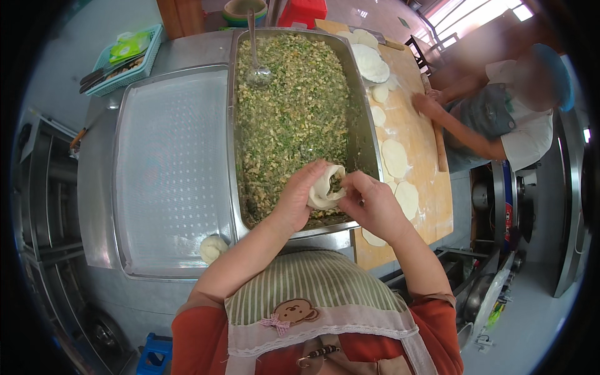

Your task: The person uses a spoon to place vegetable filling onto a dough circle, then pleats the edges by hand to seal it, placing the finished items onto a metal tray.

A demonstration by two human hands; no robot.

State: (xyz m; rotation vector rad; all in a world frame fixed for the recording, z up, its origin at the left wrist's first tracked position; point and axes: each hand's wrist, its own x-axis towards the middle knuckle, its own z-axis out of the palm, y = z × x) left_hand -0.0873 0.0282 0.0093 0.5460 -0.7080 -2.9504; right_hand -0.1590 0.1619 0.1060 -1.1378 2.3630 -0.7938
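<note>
Over the near end of a deep metal pan (305, 229) full of chopped green and yellowish filling (290, 112), my two hands hold a partly gathered dough wrapper (323, 191). My left hand (296, 194) cups it from the left. The fingers of my right hand (372, 199) pinch its right rim. Some filling shows through the wrapper's open top. One shaped bun (213, 248) sits at the near right corner of the lined tray (173, 164) on the left. A metal ladle (258, 75) rests in the far part of the filling.
A co-worker (501, 112) stands right of the wooden board (431, 201), hands by a rolling pin (440, 147). Flat dough rounds (394, 158), a bowl of flour (370, 63) and a knife (391, 43) lie on the board. A turquoise basket (152, 51) stands far left.
</note>
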